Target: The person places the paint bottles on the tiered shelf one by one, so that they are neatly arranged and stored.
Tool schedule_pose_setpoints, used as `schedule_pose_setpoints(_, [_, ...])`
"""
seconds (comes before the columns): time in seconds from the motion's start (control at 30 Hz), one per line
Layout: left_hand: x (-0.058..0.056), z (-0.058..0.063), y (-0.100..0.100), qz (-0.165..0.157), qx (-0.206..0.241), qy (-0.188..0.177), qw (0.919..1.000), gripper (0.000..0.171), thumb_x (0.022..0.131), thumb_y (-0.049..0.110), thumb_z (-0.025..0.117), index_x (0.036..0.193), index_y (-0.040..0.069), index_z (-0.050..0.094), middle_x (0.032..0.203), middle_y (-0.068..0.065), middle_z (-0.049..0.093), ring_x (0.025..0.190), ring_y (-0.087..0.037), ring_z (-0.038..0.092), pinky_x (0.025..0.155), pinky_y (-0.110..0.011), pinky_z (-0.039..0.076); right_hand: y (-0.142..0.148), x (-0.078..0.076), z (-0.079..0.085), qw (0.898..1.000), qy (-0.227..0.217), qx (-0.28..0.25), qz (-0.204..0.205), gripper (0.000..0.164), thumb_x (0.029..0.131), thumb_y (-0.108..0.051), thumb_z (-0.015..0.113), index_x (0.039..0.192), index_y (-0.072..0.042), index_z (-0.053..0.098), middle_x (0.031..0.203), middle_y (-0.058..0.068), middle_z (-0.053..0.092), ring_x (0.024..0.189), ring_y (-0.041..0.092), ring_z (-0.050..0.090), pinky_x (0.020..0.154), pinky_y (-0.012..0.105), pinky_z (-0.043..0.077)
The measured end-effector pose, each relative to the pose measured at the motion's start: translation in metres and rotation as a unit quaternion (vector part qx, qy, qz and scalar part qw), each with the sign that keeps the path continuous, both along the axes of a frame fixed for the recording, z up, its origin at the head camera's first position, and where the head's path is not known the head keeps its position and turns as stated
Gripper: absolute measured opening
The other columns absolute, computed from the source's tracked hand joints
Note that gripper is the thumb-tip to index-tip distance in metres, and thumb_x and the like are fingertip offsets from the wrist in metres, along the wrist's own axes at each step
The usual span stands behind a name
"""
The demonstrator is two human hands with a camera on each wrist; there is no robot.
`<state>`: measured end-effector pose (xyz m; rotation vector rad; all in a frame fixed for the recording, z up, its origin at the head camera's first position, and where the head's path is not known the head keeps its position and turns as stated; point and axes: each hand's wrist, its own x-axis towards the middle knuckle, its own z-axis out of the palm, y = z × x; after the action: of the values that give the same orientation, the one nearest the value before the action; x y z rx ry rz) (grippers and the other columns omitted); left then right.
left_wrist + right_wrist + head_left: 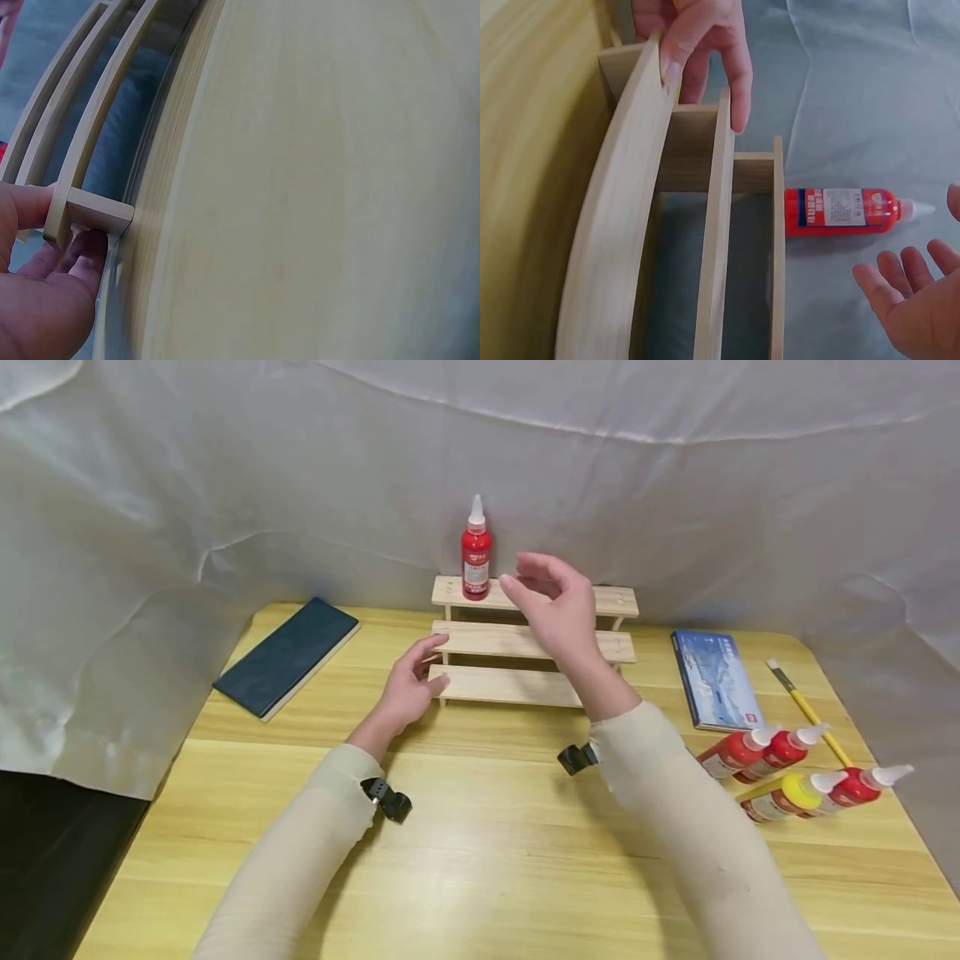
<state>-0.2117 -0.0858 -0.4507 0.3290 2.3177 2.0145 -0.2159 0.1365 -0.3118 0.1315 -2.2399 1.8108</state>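
Observation:
A three-tier wooden stand [517, 687] is at the back of the table, and on the left part of its top tier a red paint bottle [476, 560] with a white nozzle stands upright. My left hand [408, 689] holds the stand's left end, thumb on the lowest board and fingers around the side; the left wrist view shows the thumb and fingers [86, 259] about the end support. Just right of the bottle is my right hand [558, 606], fingers loosely bent and apart from it. In the right wrist view, a gap shows between the bottle [844, 211] and the right fingertips [866, 279].
A dark notebook [288, 656] lies on the left of the table. To the right are a blue-and-white box [716, 681], a yellow-handled brush [810, 706], several red bottles [787, 750] and a yellow one [780, 797]. Grey cloth [337, 485] hangs behind the stand.

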Motion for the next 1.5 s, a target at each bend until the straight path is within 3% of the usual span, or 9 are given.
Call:
schedule_pose_setpoints(0.17, [-0.001, -0.002, -0.001, -0.003, 0.006, -0.002, 1.0, 0.065, 0.092, -0.013, 0.061, 0.148, 0.015, 0.048, 0.153, -0.007, 0.041, 0.135, -0.031, 0.043, 0.114, -0.044, 0.03, 0.007, 0.022, -0.002, 1.0, 0.018, 0.004, 0.005, 0.041, 0.088, -0.027, 0.08, 0.124, -0.013, 0.069, 0.119, -0.002, 0.066, 0.109, 0.013, 0.063, 0.093, 0.031, 0.052])
schedule_pose_setpoints(0.63, [-0.004, -0.003, -0.005, 0.0, 0.008, -0.005, 1.0, 0.065, 0.091, -0.013, 0.062, 0.146, 0.02, 0.052, 0.15, -0.004, 0.044, 0.13, -0.026, 0.047, 0.112, -0.039, 0.032, 0.039, 0.074, -0.022, 0.999, 0.052, -0.012, 0.002, 0.035, 0.089, -0.011, 0.077, 0.122, -0.003, 0.069, 0.115, 0.007, 0.068, 0.108, 0.024, 0.065, 0.088, 0.032, 0.054])
schedule_pose_setpoints(0.87, [-0.005, -0.003, -0.008, -0.002, 0.012, -0.008, 0.9999, 0.064, 0.091, -0.017, 0.06, 0.147, 0.012, 0.049, 0.151, -0.011, 0.043, 0.132, -0.033, 0.045, 0.113, -0.043, 0.031, 0.054, 0.097, -0.023, 0.998, 0.054, -0.009, -0.02, 0.034, 0.09, -0.01, 0.076, 0.123, -0.005, 0.069, 0.117, 0.008, 0.068, 0.11, 0.027, 0.064, 0.09, 0.028, 0.053])
schedule_pose_setpoints(1.1, [0.0, 0.001, -0.011, 0.006, 0.008, -0.003, 0.9999, 0.063, 0.091, -0.014, 0.061, 0.145, 0.019, 0.053, 0.147, -0.004, 0.047, 0.129, -0.025, 0.048, 0.112, -0.038, 0.033, 0.07, 0.119, -0.024, 0.996, 0.066, -0.044, -0.041, 0.033, 0.089, 0.0, 0.074, 0.122, 0.003, 0.068, 0.116, 0.011, 0.068, 0.109, 0.029, 0.064, 0.089, 0.028, 0.053])
schedule_pose_setpoints(1.5, [-0.003, 0.0, -0.013, 0.005, 0.012, -0.001, 0.9999, 0.064, 0.091, -0.015, 0.061, 0.144, 0.019, 0.053, 0.146, -0.006, 0.048, 0.129, -0.026, 0.049, 0.111, -0.04, 0.034, 0.098, 0.165, -0.03, 0.993, 0.069, -0.067, -0.07, 0.036, 0.087, 0.011, 0.07, 0.123, 0.009, 0.065, 0.12, 0.015, 0.067, 0.111, 0.025, 0.064, 0.09, 0.026, 0.052])
